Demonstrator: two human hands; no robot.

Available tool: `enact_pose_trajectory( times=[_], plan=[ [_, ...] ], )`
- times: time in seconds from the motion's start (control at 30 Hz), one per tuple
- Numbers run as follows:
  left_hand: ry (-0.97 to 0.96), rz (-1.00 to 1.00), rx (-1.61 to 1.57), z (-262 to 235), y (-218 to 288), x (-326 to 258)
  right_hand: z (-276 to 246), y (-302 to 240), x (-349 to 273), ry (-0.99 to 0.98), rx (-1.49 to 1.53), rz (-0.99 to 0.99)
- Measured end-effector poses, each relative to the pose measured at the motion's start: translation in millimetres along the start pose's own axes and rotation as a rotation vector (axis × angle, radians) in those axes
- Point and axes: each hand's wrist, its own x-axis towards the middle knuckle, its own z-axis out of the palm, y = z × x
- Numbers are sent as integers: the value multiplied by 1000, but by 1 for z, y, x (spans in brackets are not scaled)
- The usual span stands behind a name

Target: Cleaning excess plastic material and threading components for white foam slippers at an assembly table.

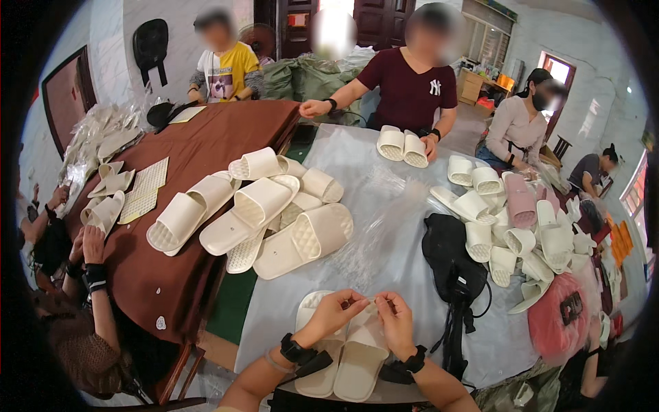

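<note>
A: Loc. of work item?
B: White slipper pr. point(360, 371) at near edge of table point(274, 329), side by side, directly under both hands; partly hidden by them.
A: L hand point(338, 316)?
B: Above the pr., bent inward. Thumb & index tips pressed together; can't tell what, if anything, is btwn. them.
A: R hand point(394, 324)?
B: Same ht. approx., facing L, tips just beside L's. Thumb & fingers also pinched; contents too small to ID. Black band on each wrist.
A: Surrounding stock?
B: Ahead & to L: pile point(261, 206) of white slippers, partly on brown cloth point(165, 288). To R: second pile point(542, 240), white, w/ one pink slipper point(519, 200) on it. Clear plastic point(377, 226) lies btwn. piles.
A: Other items?
B: Black bag point(449, 254), near R pile, straps trailing toward wearer. Red bundle point(557, 319) in clear wrap, far R. Yellowish sheets point(144, 191) on the cloth.
A: Personnel?
B: Co-worker point(415, 79) opp., maroon shirt: one hand at another white pair point(403, 146), other hand at cloth edge. Others seated or standing both sides.
</note>
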Motion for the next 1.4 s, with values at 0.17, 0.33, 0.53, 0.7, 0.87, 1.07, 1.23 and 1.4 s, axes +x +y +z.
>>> enact_pose_trajectory(
  times=[0.17, 0.33, 0.53, 0.7, 0.87, 1.07, 1.23, 1.4],
  plan=[
    [83, 44, 47, -3, -1, 2, 4, 12, 2, 15, -16, -191],
    [45, 21, -61, -3, 3, -1, 2, 16, 4, -70, 122, 0],
    [60, -8, -98, 3, 5, 1, -2, 13, 2, -53, 115, -41],
    [47, -18, -48, 4, 6, 0, -2, 14, 1, -67, 74, -67],
    [30, -24, -100, 1, 7, 2, -2, 15, 3, -60, 66, -71],
    [56, 34, -9, -7, -3, -1, 8, 19, 3, -64, -57, -61],
    [-12, 40, 38, 4, 6, 3, -4, 4, -1, -46, -104, -38],
    [-29, 125, -25, 5, -11, 1, 0, 17, 0, -126, -262, -216]
  ],
)
